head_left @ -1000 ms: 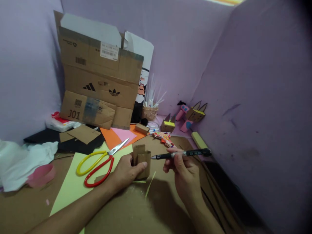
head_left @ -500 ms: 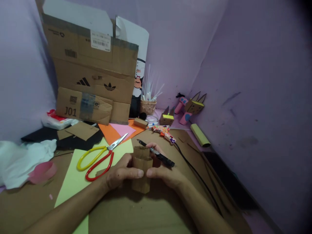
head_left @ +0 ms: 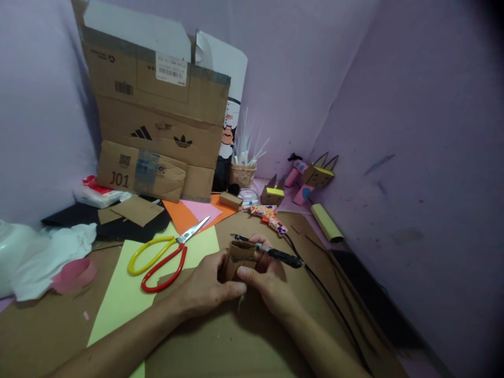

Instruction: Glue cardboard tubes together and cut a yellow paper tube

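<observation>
A small folded cardboard piece, with two raised walls at its top, is held between both hands above the cardboard-covered table. My left hand grips its left side, thumb across the front. My right hand holds the right side, thumb pressed on the front face. A black pen-like craft knife is tucked in my right hand's fingers, its tip pointing left behind the cardboard. To the left, scissors with one yellow and one red handle lie on light yellow paper.
A glue gun with a floral pattern lies beyond my hands, its black cable running down the right. Large cardboard sheets lean at the back. A basket of glue sticks, cardboard animal figures and a pink ring are around.
The cardboard piece has tilted so its top opening shows more and its lower part less. Both hands shift slightly right in view, with the knife still in the right fingers.
</observation>
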Demonstrator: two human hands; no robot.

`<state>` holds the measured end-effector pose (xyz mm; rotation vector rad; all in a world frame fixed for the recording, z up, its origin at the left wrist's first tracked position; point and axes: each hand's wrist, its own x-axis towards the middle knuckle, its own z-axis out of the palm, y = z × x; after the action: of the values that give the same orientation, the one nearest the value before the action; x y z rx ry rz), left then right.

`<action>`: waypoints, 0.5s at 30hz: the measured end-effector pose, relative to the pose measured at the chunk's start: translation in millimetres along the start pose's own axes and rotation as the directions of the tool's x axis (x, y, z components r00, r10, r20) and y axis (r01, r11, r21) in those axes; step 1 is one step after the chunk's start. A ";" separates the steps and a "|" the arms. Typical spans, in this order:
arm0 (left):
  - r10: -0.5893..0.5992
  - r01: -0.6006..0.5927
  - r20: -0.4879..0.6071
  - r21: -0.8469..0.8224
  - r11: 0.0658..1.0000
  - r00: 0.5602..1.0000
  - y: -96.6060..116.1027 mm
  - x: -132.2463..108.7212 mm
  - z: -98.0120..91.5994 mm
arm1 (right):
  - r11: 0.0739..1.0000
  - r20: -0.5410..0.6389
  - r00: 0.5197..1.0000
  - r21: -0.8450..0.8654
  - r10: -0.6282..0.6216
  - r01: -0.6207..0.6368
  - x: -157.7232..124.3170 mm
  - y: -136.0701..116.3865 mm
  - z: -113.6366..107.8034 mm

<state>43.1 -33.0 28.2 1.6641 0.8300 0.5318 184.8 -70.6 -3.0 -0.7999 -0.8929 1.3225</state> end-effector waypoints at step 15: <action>-0.141 0.074 -0.064 -0.605 0.793 0.988 -15.2 5.2 5.7 | 0.998 -0.100 0.995 0.070 0.007 0.000 6.0 -0.1 -1.8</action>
<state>46.9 -31.0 11.7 0.9987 0.7253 0.7222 186.6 -64.7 -3.2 -0.8067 -0.7620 1.2979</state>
